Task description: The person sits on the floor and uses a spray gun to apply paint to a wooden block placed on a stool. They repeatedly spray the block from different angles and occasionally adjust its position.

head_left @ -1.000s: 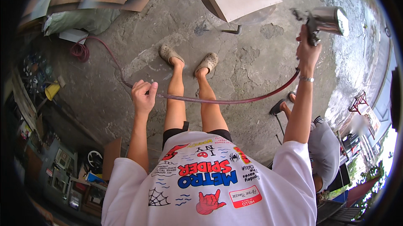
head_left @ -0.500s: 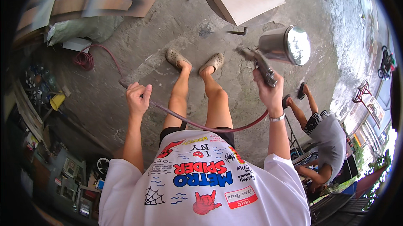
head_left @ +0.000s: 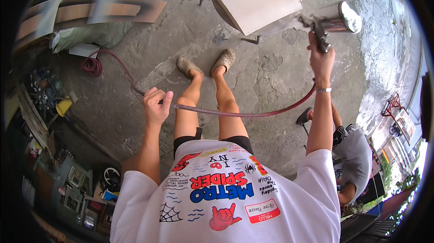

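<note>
My right hand is closed round the grip of a spray gun, held out at the upper right. A shiny metal cup is attached to the gun, lying nearly sideways. From beneath that hand a reddish air hose sags across in front of my legs to my left hand. The left fingers are wrapped round the hose, thumb up. Just left of the gun's nozzle is a pale square board, resting on a round stool whose legs show below it.
Beyond my left hand the hose runs to a coil on the concrete floor. Long boards with dark-sprayed bands lie at upper left. A yellow container stands at left. A person in grey bends at the right.
My right hand has moved up and to the right with the spray gun and its cup. My left hand has shifted slightly right, still on the hose. The bent person is lower in view.
</note>
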A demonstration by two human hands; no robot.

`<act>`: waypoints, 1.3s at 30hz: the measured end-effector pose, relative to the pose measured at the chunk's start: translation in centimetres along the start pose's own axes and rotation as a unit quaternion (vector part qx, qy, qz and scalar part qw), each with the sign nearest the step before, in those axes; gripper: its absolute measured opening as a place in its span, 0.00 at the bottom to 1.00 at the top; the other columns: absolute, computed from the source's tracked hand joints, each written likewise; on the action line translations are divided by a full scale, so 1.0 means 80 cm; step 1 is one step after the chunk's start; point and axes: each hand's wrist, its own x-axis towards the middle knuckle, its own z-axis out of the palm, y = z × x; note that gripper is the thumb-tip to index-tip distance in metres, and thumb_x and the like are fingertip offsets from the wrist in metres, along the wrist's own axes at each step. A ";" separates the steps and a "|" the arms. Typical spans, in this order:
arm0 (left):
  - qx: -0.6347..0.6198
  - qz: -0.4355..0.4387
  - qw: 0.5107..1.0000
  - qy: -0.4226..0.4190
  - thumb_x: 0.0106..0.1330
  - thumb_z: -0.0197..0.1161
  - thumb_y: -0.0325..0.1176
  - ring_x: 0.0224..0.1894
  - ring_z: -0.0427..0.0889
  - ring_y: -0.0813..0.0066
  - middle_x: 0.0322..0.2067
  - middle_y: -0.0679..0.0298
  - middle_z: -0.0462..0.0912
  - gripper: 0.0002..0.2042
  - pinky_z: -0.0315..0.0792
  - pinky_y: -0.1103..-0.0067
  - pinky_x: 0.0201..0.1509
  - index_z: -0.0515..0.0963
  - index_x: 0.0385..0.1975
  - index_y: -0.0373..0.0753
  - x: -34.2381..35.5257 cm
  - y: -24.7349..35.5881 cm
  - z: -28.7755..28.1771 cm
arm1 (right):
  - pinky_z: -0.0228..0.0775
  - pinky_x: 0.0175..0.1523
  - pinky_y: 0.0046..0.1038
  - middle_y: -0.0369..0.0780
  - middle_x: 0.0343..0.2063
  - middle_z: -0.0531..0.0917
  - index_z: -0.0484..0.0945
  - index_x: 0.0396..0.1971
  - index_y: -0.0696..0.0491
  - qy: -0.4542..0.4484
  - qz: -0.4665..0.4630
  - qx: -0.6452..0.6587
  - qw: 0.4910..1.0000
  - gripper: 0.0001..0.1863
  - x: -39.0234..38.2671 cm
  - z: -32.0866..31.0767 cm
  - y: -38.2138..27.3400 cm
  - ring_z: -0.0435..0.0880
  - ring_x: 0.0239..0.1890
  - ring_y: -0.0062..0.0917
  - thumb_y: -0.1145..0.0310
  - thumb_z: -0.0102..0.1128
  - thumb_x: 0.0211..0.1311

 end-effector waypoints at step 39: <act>-0.006 0.012 0.999 0.029 0.70 0.65 0.36 0.19 0.65 0.60 0.13 0.59 0.66 0.23 0.59 0.66 0.29 0.67 0.13 0.34 0.034 -0.021 -0.023 | 0.66 0.26 0.28 0.37 0.16 0.79 0.85 0.31 0.61 -0.124 0.025 0.079 0.989 0.14 -0.075 0.033 -0.085 0.70 0.19 0.16 0.63 0.72 0.65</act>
